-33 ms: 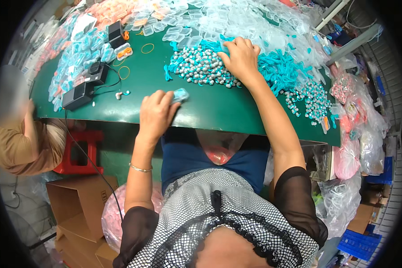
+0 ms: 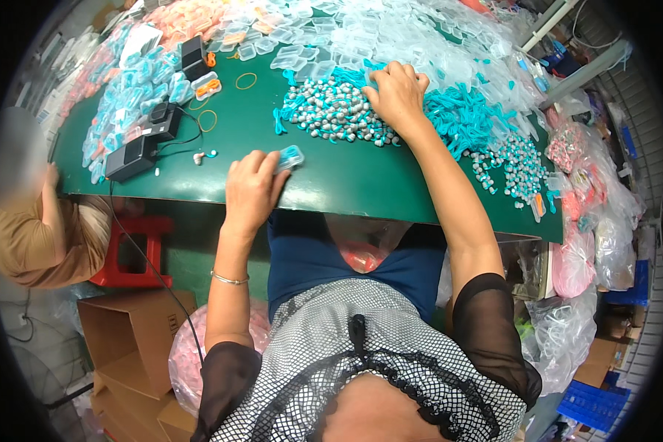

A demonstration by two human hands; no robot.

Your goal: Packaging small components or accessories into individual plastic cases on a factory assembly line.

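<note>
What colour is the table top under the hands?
The table top is dark green, seen best in the head view.

Matt green tabletop, clear glossy plastic case, cardboard box

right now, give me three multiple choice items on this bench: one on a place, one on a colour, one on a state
1. Where does the right hand rest?
A. on the pile of grey and teal earplugs
B. on the cardboard box
C. on the red stool

2. What colour is the table top?
A. white
B. green
C. yellow

3. What is the state of the left hand?
A. flat and empty
B. off the table
C. holding a small clear case with teal contents

Answers: 1 A, its fingers lie on the heap; 2 B, bare green shows between the piles; 3 C, the case sits at its fingertips.
</note>
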